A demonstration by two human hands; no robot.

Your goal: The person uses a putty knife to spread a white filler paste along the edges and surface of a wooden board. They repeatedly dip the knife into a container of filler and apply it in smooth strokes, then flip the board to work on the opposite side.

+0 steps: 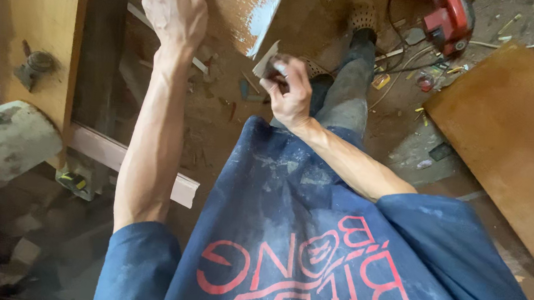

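My left hand (175, 7) rests flat on a brown wooden board (238, 9) at the top of the view, steadying it. The board has a patch of white filler or paint near its right edge. My right hand (289, 91) is shut on a small folded piece of pale sandpaper (265, 62), held against the board's lower corner. My blue dusty shirt fills the bottom of the view, and my leg in grey trousers and a perforated shoe (363, 14) stands on the floor beyond.
A red power tool (449, 22) with cables lies on the dirt floor at the top right. A large brown board (509, 134) lies at the right. A yellow wooden post (36, 31) and a worn pale cylinder (8, 143) stand at the left. Scraps litter the floor.
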